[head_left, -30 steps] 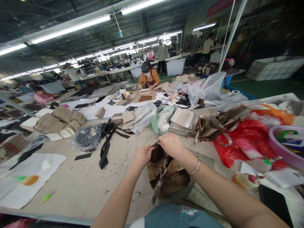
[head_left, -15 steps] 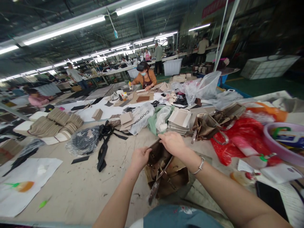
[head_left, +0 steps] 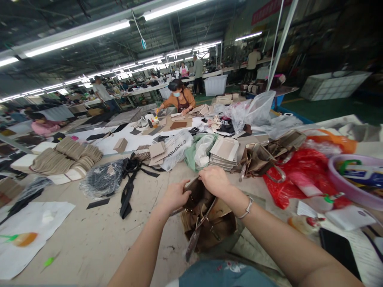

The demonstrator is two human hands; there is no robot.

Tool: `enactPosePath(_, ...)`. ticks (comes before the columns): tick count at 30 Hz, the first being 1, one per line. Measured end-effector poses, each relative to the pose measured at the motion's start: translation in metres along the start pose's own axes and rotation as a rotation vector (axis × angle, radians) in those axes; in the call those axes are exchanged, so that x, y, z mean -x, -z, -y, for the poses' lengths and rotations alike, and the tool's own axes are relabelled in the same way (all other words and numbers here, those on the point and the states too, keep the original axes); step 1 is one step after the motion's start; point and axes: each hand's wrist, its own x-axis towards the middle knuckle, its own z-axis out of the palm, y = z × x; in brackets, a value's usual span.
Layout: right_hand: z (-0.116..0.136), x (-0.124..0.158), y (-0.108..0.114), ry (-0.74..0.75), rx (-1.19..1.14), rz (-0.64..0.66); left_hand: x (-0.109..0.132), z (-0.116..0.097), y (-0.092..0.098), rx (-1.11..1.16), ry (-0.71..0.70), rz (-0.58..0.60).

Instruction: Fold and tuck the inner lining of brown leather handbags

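Observation:
A brown handbag (head_left: 220,225) stands on the table right in front of me, its mouth facing up and its dark inside partly showing. My left hand (head_left: 177,195) pinches the bag's upper edge at the left, thumb and fingers closed on it. At the far side of the rim, my right hand (head_left: 216,181) is bent over the edge with its fingers closed on it; the fingertips are partly hidden. A plastic-wrapped strip or handle (head_left: 194,243) hangs down the bag's near side.
Beige panel stacks (head_left: 224,153) lie beyond the bag, with more brown bags (head_left: 260,157) to their right. A red plastic bag (head_left: 308,171), a purple basin (head_left: 335,167) and a phone (head_left: 338,251) lie right. Left are black straps (head_left: 127,195) and a glue bottle (head_left: 25,239). A co-worker (head_left: 182,99) sits opposite.
My left hand has shifted slightly along the bag's rim, its fingers now more stretched over the edge. My right hand keeps its hold. The view has turned slightly.

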Motion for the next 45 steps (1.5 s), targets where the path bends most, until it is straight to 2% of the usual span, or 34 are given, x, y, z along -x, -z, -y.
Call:
enactPosePath(2, -0.001, -0.001, 0.0, -0.004, 0.012, 0.001, -0.007, -0.004, 0.009, 0.072, -0.046, 0.06)
enactPosePath(6, -0.003, -0.002, 0.001, -0.008, 0.027, 0.005, -0.017, -0.01, 0.021, 0.26, -0.257, 0.32)
enactPosePath(7, -0.003, -0.002, 0.001, -0.011, 0.026, 0.008, -0.019, -0.01, 0.021, 0.29, -0.294, 0.353)
enactPosePath(10, -0.003, -0.002, 0.002, -0.029, 0.012, 0.033, -0.026, -0.012, 0.014, 0.233, -0.247, 0.279)
enactPosePath(13, -0.002, 0.0, 0.004, -0.039, 0.012, 0.043, -0.033, -0.015, 0.001, 0.017, -0.12, 0.144)
enactPosePath(15, -0.002, 0.004, 0.006, -0.03, 0.019, 0.021, -0.035, -0.016, -0.004, -0.084, -0.083, 0.112)
enactPosePath(18, -0.004, 0.012, 0.009, -0.027, 0.021, -0.022, -0.035, -0.016, -0.008, -0.115, -0.048, 0.112)
enactPosePath(24, -0.009, 0.017, 0.009, -0.129, 0.013, -0.021, -0.032, -0.014, -0.011, -0.099, -0.037, 0.12)
enactPosePath(37, -0.012, 0.008, 0.001, -0.111, 0.035, -0.022, -0.032, -0.022, -0.009, -0.186, -0.033, 0.132)
enactPosePath(40, -0.013, 0.007, 0.0, -0.1, 0.037, -0.031, -0.032, -0.024, -0.001, -0.142, -0.082, 0.191)
enactPosePath(43, -0.013, 0.005, -0.002, -0.092, 0.03, -0.037, -0.037, -0.026, 0.007, -0.004, -0.205, 0.265)
enactPosePath(45, -0.013, 0.004, -0.002, -0.099, 0.017, -0.03, -0.044, -0.028, 0.006, 0.045, -0.279, 0.263)
